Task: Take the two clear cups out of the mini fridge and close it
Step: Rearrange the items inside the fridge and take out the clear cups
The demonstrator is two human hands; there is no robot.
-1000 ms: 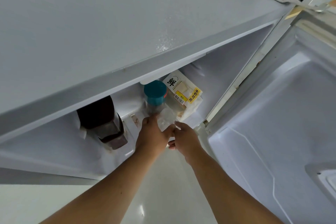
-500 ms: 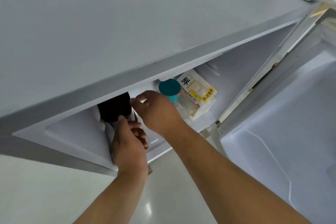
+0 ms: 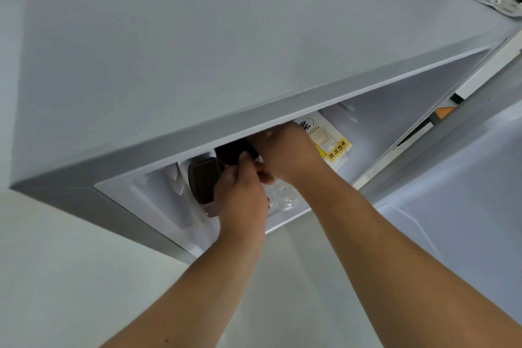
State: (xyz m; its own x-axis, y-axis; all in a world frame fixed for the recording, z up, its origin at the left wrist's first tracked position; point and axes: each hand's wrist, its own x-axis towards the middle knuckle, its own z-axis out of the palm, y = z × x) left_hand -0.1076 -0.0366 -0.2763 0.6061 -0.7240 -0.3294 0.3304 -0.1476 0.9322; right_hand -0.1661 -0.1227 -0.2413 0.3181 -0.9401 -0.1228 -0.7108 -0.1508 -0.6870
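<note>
I look down over the grey top of the mini fridge point(image 3: 197, 70) into its open compartment. My left hand point(image 3: 243, 195) is curled inside the opening, and a clear cup point(image 3: 285, 198) shows against its palm and fingers. My right hand point(image 3: 288, 154) reaches deeper in, just above the left, with its fingertips at a dark bottle point(image 3: 204, 181) and partly hidden under the fridge's top edge. I cannot tell what the right hand holds. A second clear cup is not visible.
A bagged bread package with a yellow label point(image 3: 334, 147) lies behind my right hand. The fridge door point(image 3: 469, 192) stands open at the right. A black object with a metal hinge plate point(image 3: 500, 0) sits at the top's far corner. Pale floor point(image 3: 70, 277) lies below.
My view has shifted left and lower. Both hands have gone deeper into the compartment; the right hand now covers the teal-lidded jar seen before, and the left stays beside the dark bottle.
</note>
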